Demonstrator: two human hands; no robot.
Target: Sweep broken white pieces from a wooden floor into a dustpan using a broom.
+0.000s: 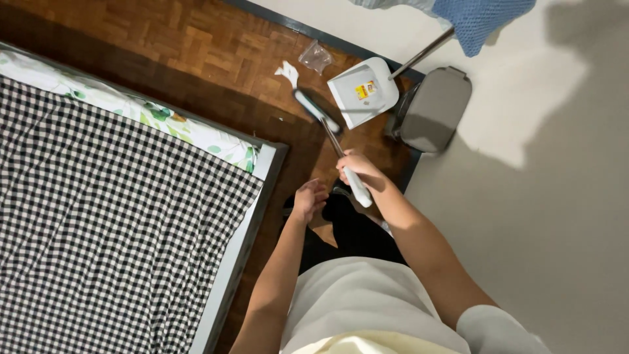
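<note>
Two hands show below you: your right hand [357, 169] is clenched round the white grip of the broom [327, 128]; your left hand [308, 198] hangs loosely curled, holding nothing. Broom's long axis runs up-left from your fingers to its head on the parquet floor [196, 52]; the white dustpan [362, 90] lies just beyond, beside torn paper [287, 71].

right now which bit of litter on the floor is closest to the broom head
The white crumpled paper scrap, right beside the broom head; the clear plastic wrapper lies farther off.
</note>
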